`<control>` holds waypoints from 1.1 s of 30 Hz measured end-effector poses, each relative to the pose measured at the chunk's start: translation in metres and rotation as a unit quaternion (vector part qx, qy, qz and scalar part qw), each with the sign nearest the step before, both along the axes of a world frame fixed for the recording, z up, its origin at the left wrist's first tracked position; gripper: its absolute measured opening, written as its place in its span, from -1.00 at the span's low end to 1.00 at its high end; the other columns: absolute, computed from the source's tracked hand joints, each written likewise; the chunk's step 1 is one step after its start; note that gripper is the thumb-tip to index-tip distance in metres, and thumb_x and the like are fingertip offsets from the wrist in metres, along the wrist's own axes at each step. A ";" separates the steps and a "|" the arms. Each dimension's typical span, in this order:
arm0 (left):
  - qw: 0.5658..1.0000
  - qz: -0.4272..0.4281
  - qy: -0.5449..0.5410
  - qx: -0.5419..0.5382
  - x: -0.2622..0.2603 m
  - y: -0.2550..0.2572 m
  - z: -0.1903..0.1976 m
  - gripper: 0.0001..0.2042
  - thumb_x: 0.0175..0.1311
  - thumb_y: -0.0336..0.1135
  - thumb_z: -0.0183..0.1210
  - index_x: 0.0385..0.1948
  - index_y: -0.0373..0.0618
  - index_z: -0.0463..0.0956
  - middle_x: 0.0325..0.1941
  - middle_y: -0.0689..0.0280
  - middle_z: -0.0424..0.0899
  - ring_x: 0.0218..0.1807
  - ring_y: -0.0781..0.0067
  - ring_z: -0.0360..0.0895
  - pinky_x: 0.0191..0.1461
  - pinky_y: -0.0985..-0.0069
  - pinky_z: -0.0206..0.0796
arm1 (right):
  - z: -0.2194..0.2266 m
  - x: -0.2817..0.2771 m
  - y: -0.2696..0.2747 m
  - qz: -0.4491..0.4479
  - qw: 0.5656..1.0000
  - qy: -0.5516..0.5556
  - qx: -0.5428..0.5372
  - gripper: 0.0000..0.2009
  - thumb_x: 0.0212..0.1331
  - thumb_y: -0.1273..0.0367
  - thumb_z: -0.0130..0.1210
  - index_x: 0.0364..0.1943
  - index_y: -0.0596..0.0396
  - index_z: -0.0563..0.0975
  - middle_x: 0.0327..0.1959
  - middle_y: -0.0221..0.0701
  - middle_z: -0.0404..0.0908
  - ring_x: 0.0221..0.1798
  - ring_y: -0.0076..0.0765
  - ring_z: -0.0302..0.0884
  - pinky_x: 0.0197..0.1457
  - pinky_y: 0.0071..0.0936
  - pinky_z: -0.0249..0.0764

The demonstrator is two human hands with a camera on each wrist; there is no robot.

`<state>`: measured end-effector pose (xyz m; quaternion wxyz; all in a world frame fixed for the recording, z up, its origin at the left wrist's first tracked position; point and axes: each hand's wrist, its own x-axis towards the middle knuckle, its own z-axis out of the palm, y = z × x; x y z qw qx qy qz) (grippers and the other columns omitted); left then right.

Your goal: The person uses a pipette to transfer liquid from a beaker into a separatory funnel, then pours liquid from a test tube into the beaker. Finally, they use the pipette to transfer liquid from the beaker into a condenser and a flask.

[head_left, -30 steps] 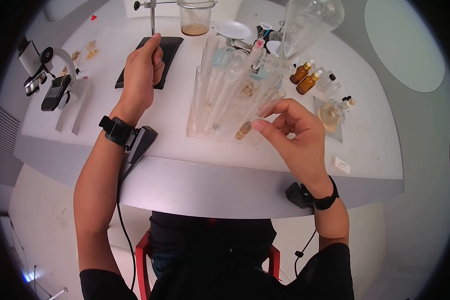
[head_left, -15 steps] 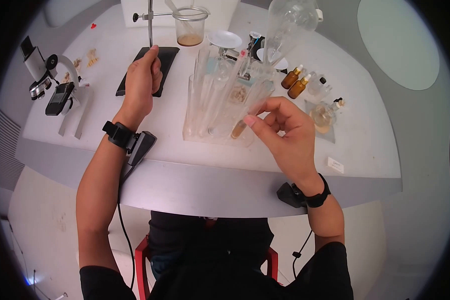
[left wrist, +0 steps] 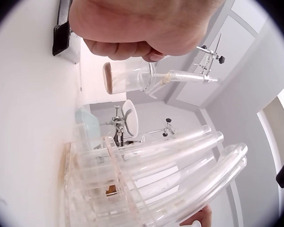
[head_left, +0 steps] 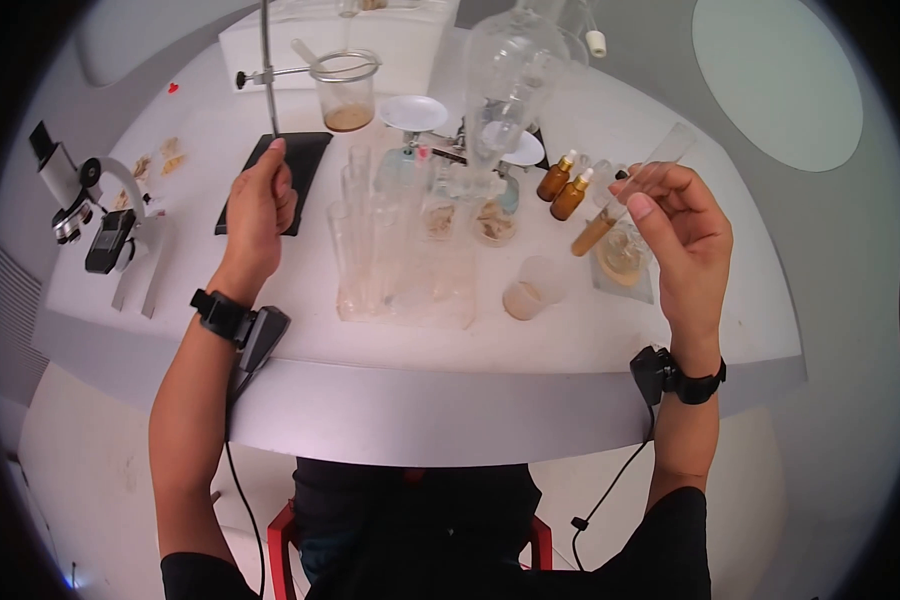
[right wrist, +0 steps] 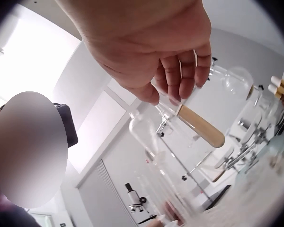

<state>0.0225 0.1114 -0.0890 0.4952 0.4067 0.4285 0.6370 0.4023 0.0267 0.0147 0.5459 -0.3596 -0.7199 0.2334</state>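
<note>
My right hand (head_left: 690,225) pinches a glass test tube (head_left: 595,235) between thumb and fingers. The tube slants, its lower end filled with brown liquid, over the table's right side beside a small flask (head_left: 622,258) of yellowish liquid. In the right wrist view the tube's rounded brown end (right wrist: 203,126) points away from the fingertips. My left hand (head_left: 258,205) is a fist, thumb on top, over the black base (head_left: 315,160) of a metal stand; nothing shows in its curled fingers (left wrist: 118,48). Between the hands, a clear rack (head_left: 430,295) holds several test tubes (head_left: 355,235).
A small plastic cup (head_left: 525,298) stands right of the rack. Brown dropper bottles (head_left: 568,198), a balance with white pans (head_left: 413,113) and a large glass vessel (head_left: 515,80) are behind. A ring clamp holds a beaker (head_left: 348,115); a microscope (head_left: 120,220) stands far left.
My right hand has carried the test tube out from beside the rack, up and to the right. The left hand keeps its fist by the stand. The head view has shifted.
</note>
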 end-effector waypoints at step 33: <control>0.996 -0.045 -0.032 0.071 -0.027 0.013 -0.041 -0.51 0.43 -0.22 0.09 0.34 -0.18 0.31 0.12 0.31 0.60 -0.02 0.52 0.58 0.04 0.57 0.49 | -0.030 0.061 0.001 -0.100 0.896 -0.409 0.142 -0.75 0.06 0.56 0.25 -0.13 0.10 0.63 -0.25 -0.33 0.65 -0.15 -0.12 0.54 0.16 -0.18 0.42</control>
